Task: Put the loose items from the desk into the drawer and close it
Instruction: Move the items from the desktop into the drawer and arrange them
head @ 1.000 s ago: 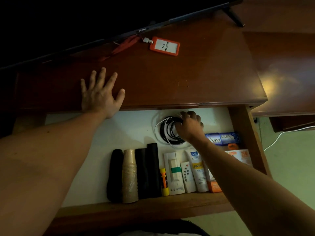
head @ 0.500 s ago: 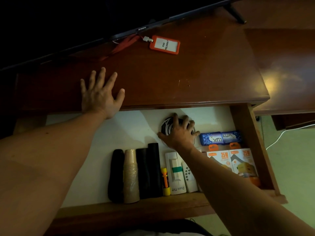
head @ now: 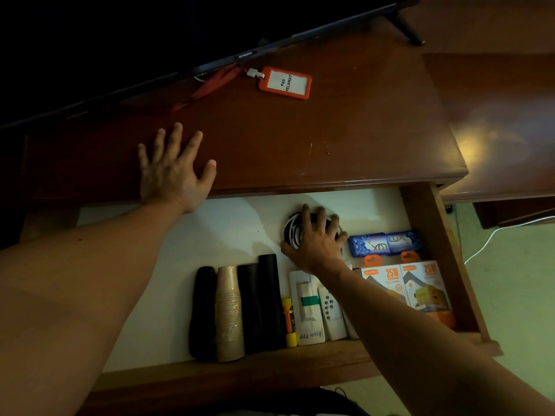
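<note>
The wooden desk (head: 330,139) has its drawer (head: 435,250) pulled out, with a white lining. My right hand (head: 315,241) lies palm down with fingers spread on a coil of black and white cable (head: 291,232) at the drawer's back; the hand hides most of the coil. On the desktop near the front edge, my left hand (head: 174,172) rests flat and holds nothing. An orange badge holder (head: 285,83) with a red lanyard (head: 210,85) lies on the desktop near the TV.
A dark TV (head: 150,25) stands along the desk's back. Inside the drawer are stacked paper cups (head: 229,313), black rolls (head: 261,301), a white remote (head: 330,310), blue soap bars (head: 384,243) and orange charger boxes (head: 420,289). A lower table stands at right.
My right hand went from gripping the cable coil to lying spread flat on it, slightly farther left. The soap bars and charger boxes came into full view. My left hand stayed put.
</note>
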### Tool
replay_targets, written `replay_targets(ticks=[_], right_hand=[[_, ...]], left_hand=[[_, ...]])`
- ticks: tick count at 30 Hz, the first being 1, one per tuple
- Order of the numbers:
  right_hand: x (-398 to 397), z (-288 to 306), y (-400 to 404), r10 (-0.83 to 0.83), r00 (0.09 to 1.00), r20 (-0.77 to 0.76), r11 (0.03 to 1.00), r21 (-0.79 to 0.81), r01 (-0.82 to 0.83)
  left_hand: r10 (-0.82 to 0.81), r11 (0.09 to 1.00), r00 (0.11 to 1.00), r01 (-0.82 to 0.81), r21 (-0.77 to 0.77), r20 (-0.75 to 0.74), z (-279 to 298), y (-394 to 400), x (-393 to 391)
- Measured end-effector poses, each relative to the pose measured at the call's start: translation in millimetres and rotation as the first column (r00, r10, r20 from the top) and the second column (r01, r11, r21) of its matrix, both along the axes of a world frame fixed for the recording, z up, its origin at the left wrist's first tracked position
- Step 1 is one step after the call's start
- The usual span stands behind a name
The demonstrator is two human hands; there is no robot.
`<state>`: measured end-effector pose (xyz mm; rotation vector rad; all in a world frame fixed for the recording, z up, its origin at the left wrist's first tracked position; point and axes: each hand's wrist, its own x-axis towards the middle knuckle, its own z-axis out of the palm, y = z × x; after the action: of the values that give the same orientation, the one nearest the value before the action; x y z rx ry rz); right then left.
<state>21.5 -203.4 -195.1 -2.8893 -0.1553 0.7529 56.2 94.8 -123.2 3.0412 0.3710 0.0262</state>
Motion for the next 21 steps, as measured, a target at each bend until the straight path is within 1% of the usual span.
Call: replay_targets(ticks=[6, 9, 11, 12, 14, 16, 18, 19, 21], right_hand=[[1.7, 3.8, -4.1, 0.007, 1.0, -0.018, 0.999, 0.032, -0.007], [4.8, 20.0, -2.5, 0.004, 1.0, 0.019, 0.999, 0.049, -0.005], [4.4, 37.6, -0.6, 0.003, 0.992, 0.126, 0.993, 0.116, -0.018], [3.3, 47.2, 0.3, -0.003, 0.977, 0.214, 0.984, 0.175, -0.035], [0.0, 64.8, 3.2, -0.04, 0.907, 0.418, 0.946, 0.309, -0.101], [-1.4, 80.5, 8.6, -0.08, 0.817, 0.572, 0.896, 0.4, -0.192], [7.3, 93.0, 16.8, -0.113, 0.763, 0.636, 0.849, 0.462, -0.259], [16.1, 98.6, 21.9, -0.125, 0.759, 0.639, 0.833, 0.483, -0.269], [41.7, 108.2, 34.5, -0.126, 0.762, 0.635, 0.834, 0.484, -0.266]], left_hand=[[-0.002, 1.0, 1.0, 0.002, -0.002, 0.002, 0.2, 0.3, -0.8], [0.0, 1.0, 1.0, 0.0, 0.003, -0.005, -0.5, -0.2, -0.9], [0.005, 1.0, 1.0, -0.005, 0.001, -0.004, -0.4, 0.2, -0.8], [0.007, 1.0, 1.0, -0.007, 0.001, -0.003, 0.1, 0.3, -0.8], [0.009, 1.0, 1.0, -0.009, 0.003, -0.008, 0.5, 0.3, -0.7], [0.009, 1.0, 1.0, -0.009, 0.0, -0.012, 0.9, 0.0, -0.8], [0.006, 1.0, 1.0, -0.006, -0.002, -0.008, 1.8, 0.1, -0.5], [0.005, 1.0, 1.0, -0.005, -0.006, -0.007, 2.0, 0.0, -0.5], [-0.002, 1.0, 1.0, 0.002, -0.009, 0.001, 2.2, 0.7, -0.8]])
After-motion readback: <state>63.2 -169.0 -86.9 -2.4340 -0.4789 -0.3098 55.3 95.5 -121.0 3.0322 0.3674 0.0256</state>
